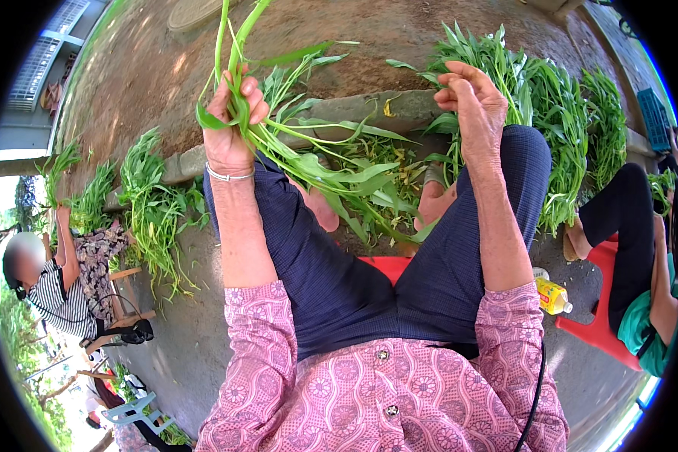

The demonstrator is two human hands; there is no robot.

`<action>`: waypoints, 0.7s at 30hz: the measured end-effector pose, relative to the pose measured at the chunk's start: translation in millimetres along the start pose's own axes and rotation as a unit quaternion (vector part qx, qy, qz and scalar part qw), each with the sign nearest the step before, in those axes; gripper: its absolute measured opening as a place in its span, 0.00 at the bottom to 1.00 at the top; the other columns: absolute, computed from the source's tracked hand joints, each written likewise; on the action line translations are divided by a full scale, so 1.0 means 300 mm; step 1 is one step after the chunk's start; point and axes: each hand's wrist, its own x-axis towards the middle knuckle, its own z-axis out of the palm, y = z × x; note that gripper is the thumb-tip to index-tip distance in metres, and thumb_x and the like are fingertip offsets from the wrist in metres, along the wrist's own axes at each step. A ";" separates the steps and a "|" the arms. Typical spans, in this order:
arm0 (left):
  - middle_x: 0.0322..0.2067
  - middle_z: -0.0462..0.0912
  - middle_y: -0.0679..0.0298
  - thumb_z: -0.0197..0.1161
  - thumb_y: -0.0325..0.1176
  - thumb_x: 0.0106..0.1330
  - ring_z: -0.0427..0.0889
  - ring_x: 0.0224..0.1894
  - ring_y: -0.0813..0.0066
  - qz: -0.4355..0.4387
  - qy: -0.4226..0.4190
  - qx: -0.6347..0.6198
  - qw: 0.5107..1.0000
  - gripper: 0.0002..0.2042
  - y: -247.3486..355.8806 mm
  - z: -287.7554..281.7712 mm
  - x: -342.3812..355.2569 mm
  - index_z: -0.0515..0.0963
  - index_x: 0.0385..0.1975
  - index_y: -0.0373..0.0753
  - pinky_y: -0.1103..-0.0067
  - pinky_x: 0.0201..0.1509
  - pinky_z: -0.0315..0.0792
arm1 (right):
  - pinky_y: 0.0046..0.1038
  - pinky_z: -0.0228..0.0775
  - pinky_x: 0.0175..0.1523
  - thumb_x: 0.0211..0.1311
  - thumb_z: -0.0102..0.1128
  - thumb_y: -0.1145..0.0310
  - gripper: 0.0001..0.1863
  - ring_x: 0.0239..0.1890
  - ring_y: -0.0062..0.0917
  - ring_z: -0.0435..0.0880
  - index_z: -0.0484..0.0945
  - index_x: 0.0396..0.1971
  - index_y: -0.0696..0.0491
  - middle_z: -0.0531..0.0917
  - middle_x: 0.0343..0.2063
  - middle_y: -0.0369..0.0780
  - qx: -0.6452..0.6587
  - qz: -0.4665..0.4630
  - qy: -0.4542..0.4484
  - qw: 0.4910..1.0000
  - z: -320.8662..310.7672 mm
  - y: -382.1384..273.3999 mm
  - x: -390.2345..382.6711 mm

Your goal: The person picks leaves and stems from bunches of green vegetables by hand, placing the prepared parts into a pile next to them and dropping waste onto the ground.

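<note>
My left hand (pixel 236 114) is raised at upper centre, its fingers wrapped round long green stems (pixel 239 41) whose narrow leaves (pixel 316 169) hang down rightward between my knees. My right hand (pixel 472 105) is lifted beside my right knee, fingers bent and apart, with nothing visible in them, just in front of a big heap of leafy greens (pixel 550 143). Loose leaves and trimmings (pixel 373 151) lie on the ground between my feet.
A low kerb (pixel 388 113) crosses ahead. A yellow-labelled bottle (pixel 553 296) lies right of me, near a person in green (pixel 648 324) on a red stool (pixel 603 275). At left, a person in stripes (pixel 75 301) sits by more greens (pixel 147 188); blue crate (pixel 654 117) at far right.
</note>
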 end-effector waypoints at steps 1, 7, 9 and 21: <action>0.28 0.69 0.62 0.50 0.37 0.70 0.62 0.22 0.80 0.004 0.005 -0.006 1.000 0.16 0.000 0.001 0.001 0.70 0.47 0.29 0.83 0.23 0.60 | 0.18 0.74 0.32 0.57 0.49 0.75 0.13 0.25 0.16 0.79 0.78 0.40 0.61 0.82 0.29 0.40 0.008 0.008 0.013 1.000 -0.006 0.000 0.004; 0.27 0.69 0.62 0.51 0.35 0.69 0.61 0.23 0.79 0.025 0.005 -0.041 0.999 0.16 0.032 -0.032 -0.006 0.71 0.46 0.27 0.82 0.24 0.59 | 0.20 0.73 0.27 0.61 0.50 0.73 0.11 0.21 0.18 0.78 0.80 0.37 0.60 0.82 0.25 0.40 0.078 0.006 0.078 0.994 -0.061 0.029 0.039; 0.27 0.69 0.62 0.52 0.36 0.69 0.62 0.23 0.79 0.038 0.012 -0.021 0.999 0.15 0.033 -0.035 -0.008 0.71 0.45 0.28 0.82 0.25 0.59 | 0.20 0.73 0.26 0.62 0.50 0.72 0.11 0.20 0.18 0.78 0.80 0.36 0.60 0.81 0.23 0.39 0.086 0.000 0.089 0.992 -0.074 0.029 0.045; 0.25 0.70 0.65 0.52 0.38 0.69 0.65 0.24 0.79 0.110 0.017 0.092 0.990 0.15 0.030 0.007 -0.019 0.73 0.46 0.33 0.82 0.24 0.62 | 0.19 0.65 0.19 0.62 0.57 0.66 0.13 0.14 0.16 0.72 0.80 0.28 0.62 0.74 0.15 0.33 0.105 0.008 0.090 0.990 -0.081 0.037 0.050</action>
